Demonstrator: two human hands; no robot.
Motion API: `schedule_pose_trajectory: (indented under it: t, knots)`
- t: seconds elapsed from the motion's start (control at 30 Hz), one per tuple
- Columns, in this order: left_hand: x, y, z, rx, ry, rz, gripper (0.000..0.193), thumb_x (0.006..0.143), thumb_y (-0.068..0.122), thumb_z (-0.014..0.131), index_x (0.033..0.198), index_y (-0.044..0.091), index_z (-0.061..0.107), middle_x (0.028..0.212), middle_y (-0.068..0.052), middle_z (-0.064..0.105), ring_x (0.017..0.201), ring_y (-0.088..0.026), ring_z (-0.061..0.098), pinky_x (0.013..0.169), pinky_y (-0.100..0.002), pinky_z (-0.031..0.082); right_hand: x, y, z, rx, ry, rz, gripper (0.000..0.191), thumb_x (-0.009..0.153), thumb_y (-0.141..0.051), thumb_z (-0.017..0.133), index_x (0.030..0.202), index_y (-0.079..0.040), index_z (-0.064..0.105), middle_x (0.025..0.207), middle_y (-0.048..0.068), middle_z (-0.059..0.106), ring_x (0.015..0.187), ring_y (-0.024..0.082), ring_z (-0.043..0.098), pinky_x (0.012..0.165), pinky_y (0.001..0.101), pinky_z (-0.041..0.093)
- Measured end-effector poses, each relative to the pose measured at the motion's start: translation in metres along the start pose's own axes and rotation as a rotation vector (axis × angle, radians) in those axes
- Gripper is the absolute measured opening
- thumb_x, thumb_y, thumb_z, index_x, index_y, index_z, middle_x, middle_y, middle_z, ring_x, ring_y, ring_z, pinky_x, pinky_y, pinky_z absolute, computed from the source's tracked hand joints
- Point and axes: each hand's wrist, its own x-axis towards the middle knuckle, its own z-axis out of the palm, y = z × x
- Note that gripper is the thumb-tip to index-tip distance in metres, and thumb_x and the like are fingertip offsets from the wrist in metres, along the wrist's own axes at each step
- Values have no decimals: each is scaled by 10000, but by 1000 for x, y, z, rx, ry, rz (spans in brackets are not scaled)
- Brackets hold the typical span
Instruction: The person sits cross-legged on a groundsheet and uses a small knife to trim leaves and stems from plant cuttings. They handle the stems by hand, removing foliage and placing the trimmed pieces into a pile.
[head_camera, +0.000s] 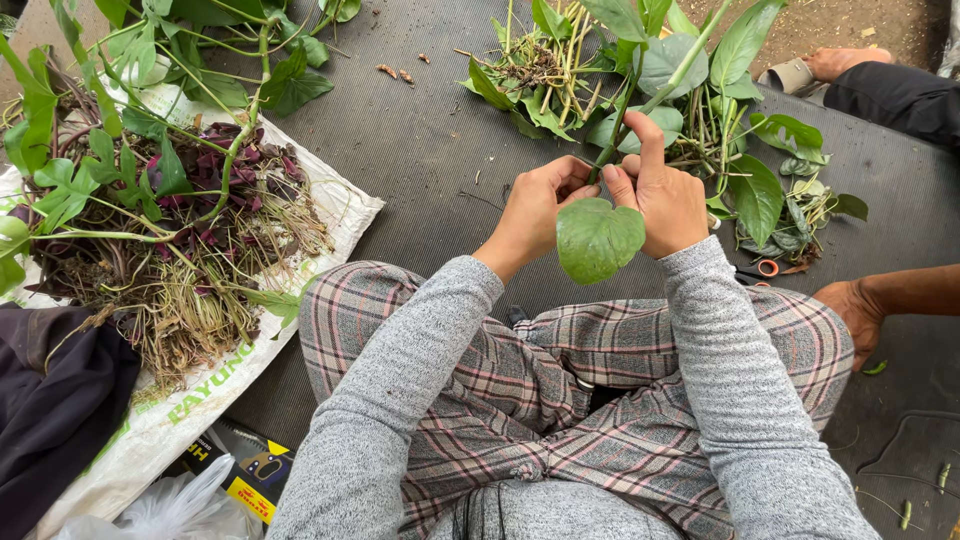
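While both hands pinch the stem in front of the knees, left hand closed low on it, right hand clamped above with thumb up, a sharp twist could snap it or tear off the leaf.

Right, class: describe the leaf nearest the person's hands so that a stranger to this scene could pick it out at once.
Start at the plaid trousers of the seated person, then go up to the left hand and right hand, which meet on a green stem. The heart-shaped leaf hangs just below them. Unlike the leaves piled on the dark mat, it hangs alone over the lap.
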Motion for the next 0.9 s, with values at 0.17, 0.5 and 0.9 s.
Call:
schedule_pose_trajectory:
  t: [0.17, 0.5, 0.9]
  knots:
    - [1, 0, -1, 1, 0, 9, 206, 968, 148, 706, 1096, -13, 694, 919, -68, 785, 816, -94, 731, 740, -277, 610, 1, -1, -1, -7, 5, 1, 620, 1106, -371, 547, 1592, -93, 282, 848, 39, 715, 693, 312, 685, 570, 434, 470]
    - [5, -11, -1, -38, -20, -48, 232, 971, 161, 697, 1128, -10, 702, 967, -69, 788, 855, -89, 724, 768, -272, 613, 1, -1, -2, -56, 34, -44, 703, 1116, -344, 562, 1656, -67, 208, 805, 30, 695, 637, 288, 667, 569, 413, 480]
    - [5, -15, -2, -165, -96, 4, 249, 1028, 154, 621, 1193, -27, 664, 991, -91, 765, 859, -137, 742, 784, -292, 617, 0, -6, -3, -69, 66, -75, 779, 1112, -312, 594, 1688, -65, 132, 805, 29, 696, 614, 264, 662, 564, 387, 489]
